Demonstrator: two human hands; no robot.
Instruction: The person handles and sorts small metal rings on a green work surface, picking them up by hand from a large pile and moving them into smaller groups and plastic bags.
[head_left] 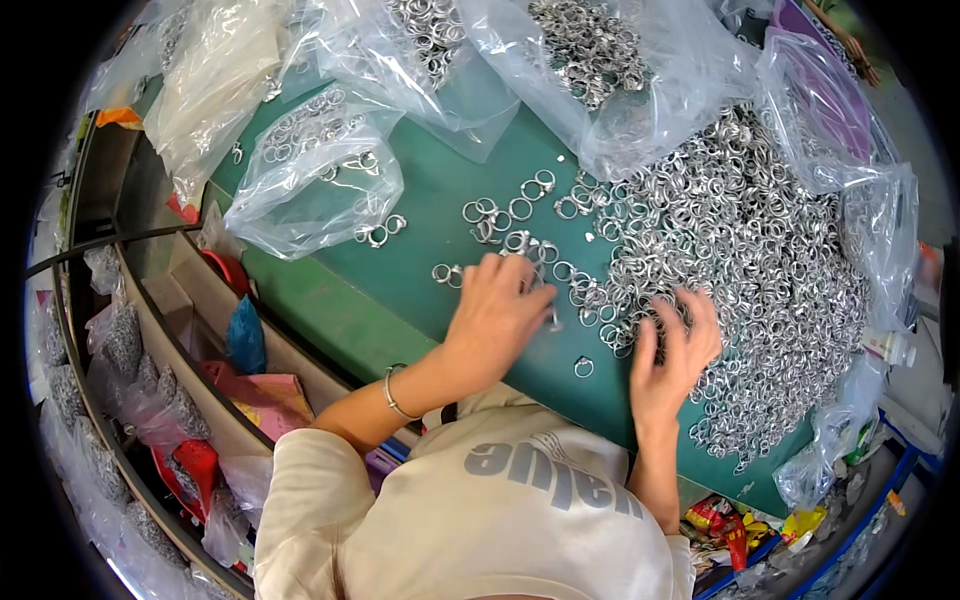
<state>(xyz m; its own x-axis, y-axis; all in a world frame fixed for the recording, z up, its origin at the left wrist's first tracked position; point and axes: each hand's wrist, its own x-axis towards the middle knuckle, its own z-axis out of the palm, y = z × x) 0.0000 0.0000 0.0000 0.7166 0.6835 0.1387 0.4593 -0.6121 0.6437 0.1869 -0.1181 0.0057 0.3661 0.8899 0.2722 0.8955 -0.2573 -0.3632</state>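
Observation:
A large heap of silver-coloured metal rings (pixel 740 280) covers the right side of the green table (pixel 420 170). My left hand (pixel 495 320) is bent over a few scattered rings (pixel 518 242) left of the heap. Its fingers are closed together, and a blurred ring (pixel 555 318) shows at the fingertips. At the heap's near left edge is my right hand (pixel 677 355), fingers apart and slightly curved, touching or just above the rings. One loose ring (pixel 583 367) lies on the table between my hands.
A clear plastic bag (pixel 320 205) with rings lies at the left, and larger ring-filled bags (pixel 590 60) line the far side. A purple basket (pixel 820 90) stands far right. Left of the table are drawers (pixel 215 310) holding bags and a blue packet (pixel 245 338).

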